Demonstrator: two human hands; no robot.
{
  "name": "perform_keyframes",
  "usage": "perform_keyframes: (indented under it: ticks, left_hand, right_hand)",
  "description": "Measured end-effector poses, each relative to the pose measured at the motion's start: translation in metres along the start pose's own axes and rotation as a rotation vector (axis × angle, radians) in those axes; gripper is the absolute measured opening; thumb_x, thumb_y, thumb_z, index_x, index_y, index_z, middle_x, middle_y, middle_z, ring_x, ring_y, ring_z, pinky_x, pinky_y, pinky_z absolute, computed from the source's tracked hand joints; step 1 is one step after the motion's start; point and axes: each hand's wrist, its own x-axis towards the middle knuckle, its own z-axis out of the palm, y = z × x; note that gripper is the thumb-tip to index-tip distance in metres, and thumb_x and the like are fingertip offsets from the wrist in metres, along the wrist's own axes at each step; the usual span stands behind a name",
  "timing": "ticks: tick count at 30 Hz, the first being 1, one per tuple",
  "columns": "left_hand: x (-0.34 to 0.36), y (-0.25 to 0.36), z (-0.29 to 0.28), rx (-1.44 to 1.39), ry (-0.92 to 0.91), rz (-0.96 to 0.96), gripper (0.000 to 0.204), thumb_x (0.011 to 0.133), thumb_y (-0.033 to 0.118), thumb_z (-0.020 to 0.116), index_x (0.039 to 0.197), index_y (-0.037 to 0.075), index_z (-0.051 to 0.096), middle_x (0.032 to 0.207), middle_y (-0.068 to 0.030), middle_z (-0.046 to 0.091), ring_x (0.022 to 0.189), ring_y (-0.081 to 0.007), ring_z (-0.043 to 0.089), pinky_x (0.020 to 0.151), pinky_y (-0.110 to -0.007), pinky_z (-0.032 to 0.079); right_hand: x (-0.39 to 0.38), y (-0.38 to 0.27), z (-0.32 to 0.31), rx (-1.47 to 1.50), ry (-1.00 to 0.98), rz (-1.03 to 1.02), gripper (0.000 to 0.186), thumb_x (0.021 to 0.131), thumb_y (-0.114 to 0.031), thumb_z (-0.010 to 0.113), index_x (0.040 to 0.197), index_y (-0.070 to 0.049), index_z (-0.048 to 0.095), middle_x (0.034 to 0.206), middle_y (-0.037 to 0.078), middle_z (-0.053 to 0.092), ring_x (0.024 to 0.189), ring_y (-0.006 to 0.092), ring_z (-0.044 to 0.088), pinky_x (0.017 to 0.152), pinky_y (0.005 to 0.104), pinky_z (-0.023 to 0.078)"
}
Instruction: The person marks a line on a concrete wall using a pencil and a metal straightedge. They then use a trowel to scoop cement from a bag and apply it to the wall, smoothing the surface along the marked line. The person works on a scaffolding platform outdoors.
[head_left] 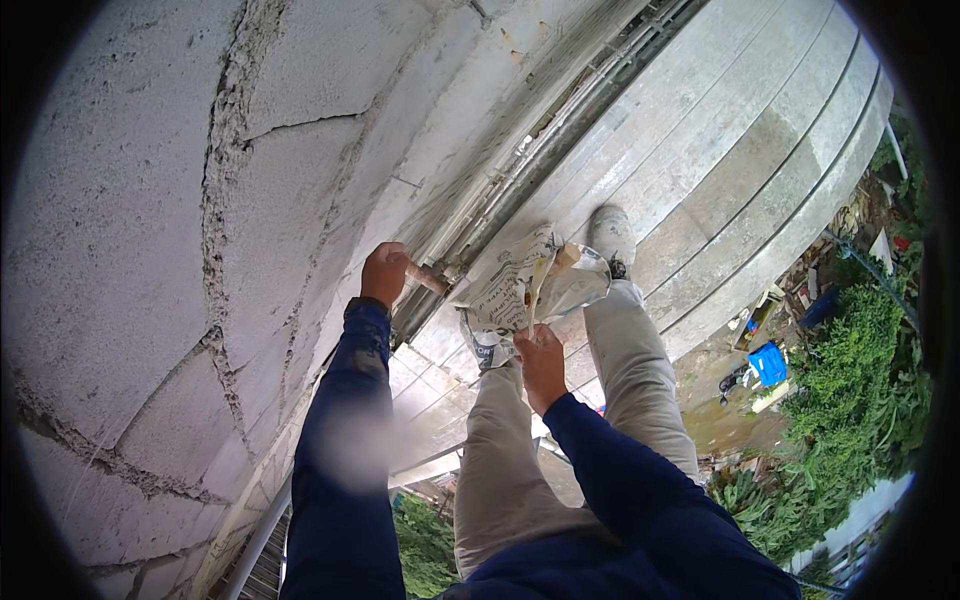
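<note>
Close to the wall, my left hand (385, 273) is closed around a short, brown, stick-like piece (428, 278). Its far end meets the gap along the wall's foot, and I cannot make out any tool head. My right hand (541, 368) pinches the rim of a white printed sack (497, 288) between my legs. The sack's mouth gapes, and some tan and whitish stuff shows inside it; what lies deeper is hidden. One dusty grey boot (612, 238) stands just beyond the sack.
A rough grey wall (290, 190) with wide mortar-filled cracks rises at left. Under me lies a platform of grey planks (730, 190), with metal pipes (545, 150) along its wall side. Past its curved right edge, lower ground holds green plants (850, 400), debris and a blue object (768, 364).
</note>
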Motion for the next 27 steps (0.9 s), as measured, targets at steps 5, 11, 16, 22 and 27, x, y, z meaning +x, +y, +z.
perform_keyframes:
  ticks: [5,11,16,22,27]
  left_hand:
    - [0.034,0.018,0.015,0.062,0.183,-0.022,0.040,0.091,0.016,0.066,0.125,-0.003,0.064,0.103,-0.0132,0.074,0.094,-0.0202,0.069,0.087,-0.034,0.054]
    - [0.032,0.037,0.019,0.189,-0.015,-0.041,0.043,0.088,0.020,0.068,0.127,0.001,0.064,0.110,-0.0167,0.075,0.102,-0.0286,0.072,0.089,-0.038,0.055]
    - [0.035,0.032,0.025,0.096,0.111,-0.057,0.042,0.088,0.021,0.069,0.126,0.003,0.065,0.112,-0.0172,0.075,0.103,-0.0302,0.071,0.090,-0.039,0.055]
    - [0.036,0.037,0.032,0.160,0.162,-0.088,0.052,0.089,0.017,0.068,0.136,0.000,0.057,0.114,-0.0189,0.073,0.103,-0.0272,0.070,0.091,-0.038,0.055]
    - [0.040,0.041,0.031,0.136,0.111,-0.087,0.059,0.090,0.015,0.067,0.144,0.000,0.050,0.114,-0.0194,0.073,0.102,-0.0258,0.070,0.089,-0.037,0.056]
  right_hand:
    - [-0.004,-0.019,-0.007,-0.177,-0.009,0.050,0.022,0.091,-0.017,0.065,0.097,0.003,0.061,0.085,0.011,0.064,0.079,0.0186,0.059,0.073,0.0340,0.048]
    - [0.011,-0.026,-0.020,-0.537,0.017,-0.106,0.026,0.087,-0.019,0.067,0.095,0.005,0.063,0.091,0.023,0.066,0.086,0.0375,0.062,0.080,0.0457,0.048]
    - [0.020,-0.040,-0.030,-0.777,-0.036,-0.373,0.023,0.086,-0.019,0.069,0.092,0.002,0.063,0.098,0.019,0.059,0.097,0.0387,0.055,0.085,0.0493,0.041]
    - [0.038,-0.045,-0.041,-0.838,-0.034,-0.519,0.018,0.086,-0.016,0.070,0.091,-0.002,0.060,0.104,0.017,0.055,0.101,0.0381,0.051,0.087,0.0484,0.040]
    - [0.043,-0.043,-0.037,-0.768,-0.050,-0.567,0.005,0.089,-0.006,0.068,0.092,-0.004,0.065,0.111,0.020,0.052,0.101,0.0351,0.053,0.078,0.0409,0.054]
